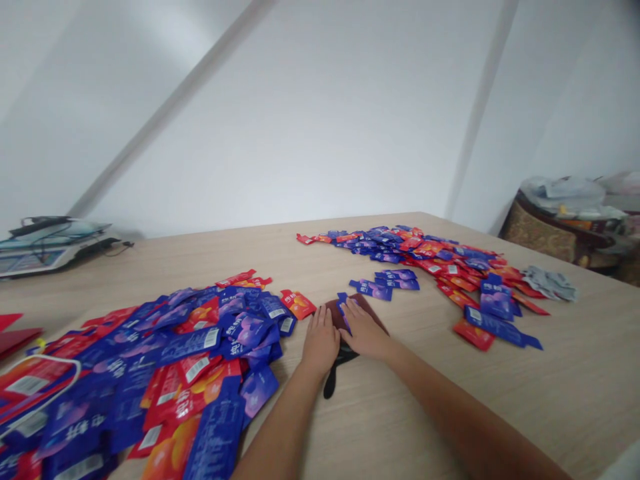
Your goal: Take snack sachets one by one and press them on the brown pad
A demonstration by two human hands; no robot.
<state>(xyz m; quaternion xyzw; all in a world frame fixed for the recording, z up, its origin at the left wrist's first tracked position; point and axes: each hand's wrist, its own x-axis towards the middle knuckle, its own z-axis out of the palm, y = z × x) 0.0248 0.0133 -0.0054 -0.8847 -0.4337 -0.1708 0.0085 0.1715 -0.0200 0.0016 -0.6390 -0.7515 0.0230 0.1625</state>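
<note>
My left hand lies flat with its fingers stretched out along the left edge of a brown pad. Also flat, my right hand presses on a purple packet that rests on the pad, mostly hidden under the fingers. Below both hands, a black piece with a rounded, handle-like end sticks out from the pad toward me. A red packet lies just left of my left fingertips. Beyond the pad are a few loose purple packets.
A big pile of red and purple packets covers the table's left side. Another pile spreads across the back right, with grey packets at its end. A scale-like device stands far left; a patterned chair with plastic bags is at right.
</note>
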